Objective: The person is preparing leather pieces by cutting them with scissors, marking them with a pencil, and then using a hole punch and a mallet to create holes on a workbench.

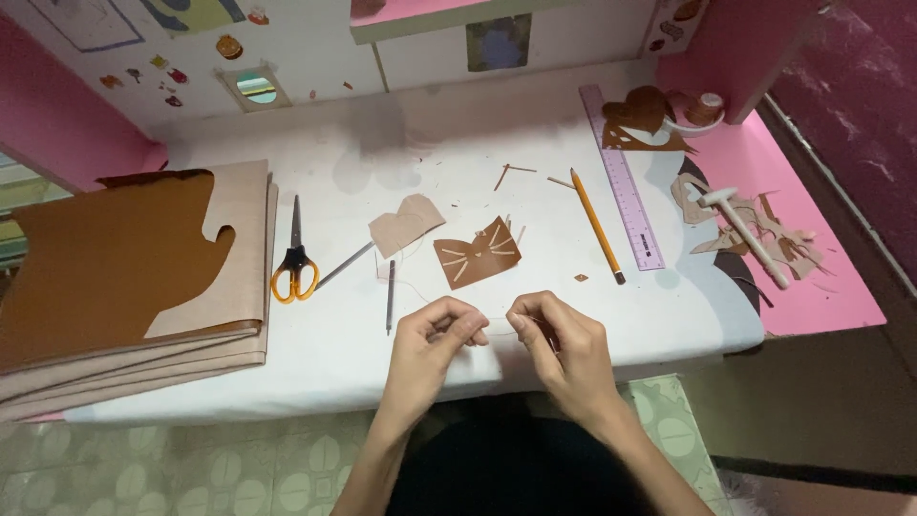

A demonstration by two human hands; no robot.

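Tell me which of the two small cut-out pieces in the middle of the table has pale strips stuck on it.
The darker brown cut-out, nearer the right hand; pale whisker-like strips cross it. The lighter tan piece beside it is plain.

On the worktop (401,143) there is one pair of scissors (295,268), one pencil (597,225), one ruler (622,182) and one small hammer (745,232). There are two cut leather pieces in the middle, one brown cat face (477,253) and one beige piece (406,225). One stack of leather sheets (124,277) lies at the left.

Dim, soft overhead light — sharp centre, darker corners.
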